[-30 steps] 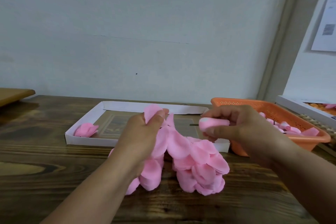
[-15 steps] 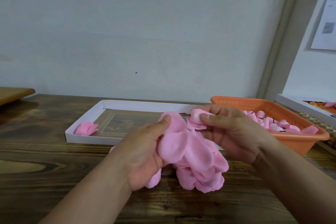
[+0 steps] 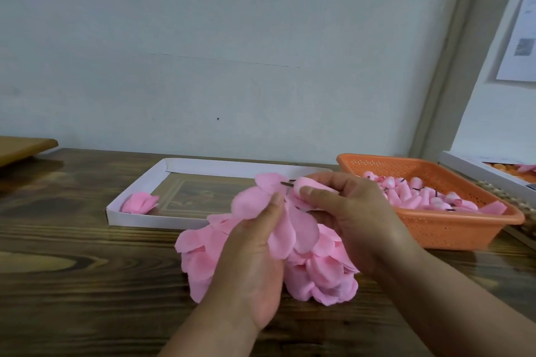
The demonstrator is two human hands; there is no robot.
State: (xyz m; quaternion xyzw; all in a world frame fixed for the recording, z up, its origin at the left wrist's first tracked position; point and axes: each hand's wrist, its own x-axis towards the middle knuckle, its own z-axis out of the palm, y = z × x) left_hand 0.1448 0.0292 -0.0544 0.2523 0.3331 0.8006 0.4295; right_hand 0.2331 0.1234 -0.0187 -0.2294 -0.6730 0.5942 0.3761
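A heap of pink fabric petals lies on the wooden table in front of me. My left hand pinches a layer of petals lifted from the heap. My right hand pinches a small pink bud with a thin dark stem that points left at the lifted petals. The stem tip touches or nearly touches the top petal.
A shallow white cardboard tray behind the heap holds one finished pink flower. An orange plastic basket with several pink buds stands at the right. Another white box sits at the far right, a wooden board far left.
My left hand has turned and lifted a petal layer off the heap. My right hand has brought the bud in from the right until its stem meets the petals.
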